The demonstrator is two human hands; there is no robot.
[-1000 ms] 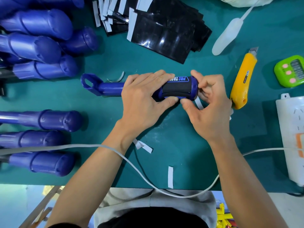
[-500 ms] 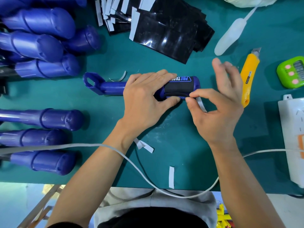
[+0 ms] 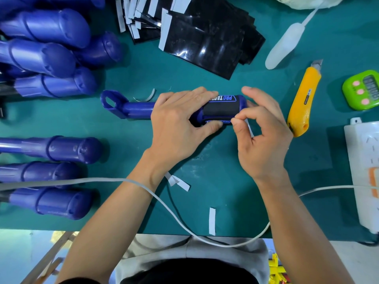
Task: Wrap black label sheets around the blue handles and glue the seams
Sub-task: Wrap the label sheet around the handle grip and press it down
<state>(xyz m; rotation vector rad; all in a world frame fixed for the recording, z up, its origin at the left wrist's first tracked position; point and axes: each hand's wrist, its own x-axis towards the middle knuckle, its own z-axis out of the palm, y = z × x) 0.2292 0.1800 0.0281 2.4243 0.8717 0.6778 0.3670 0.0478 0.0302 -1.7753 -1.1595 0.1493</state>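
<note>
Mid-frame, the left grip (image 3: pixel 176 121) clasps the rigid blue handle (image 3: pixel 135 108). The right grip (image 3: pixel 264 128) pinches the black label (image 3: pixel 220 108)'s backing strip (image 3: pixel 250 131), which looks flimsy and is likely best held by its edge.

Work surface: teal mat (image 3: pixel 215 160). On the right side lies a yellow utility knife (image 3: pixel 301 101), blade end pointing away, tip exposed. Beyond it to the right: a green timer (image 3: pixel 363 90) with three pink buttons. Nearer, at the right edge: a white power strip (image 3: pixel 363 160). A white cable (image 3: pixel 61 183) crosses the near side. One loose paper strip (image 3: pixel 212 221) lies at the front edge
</note>
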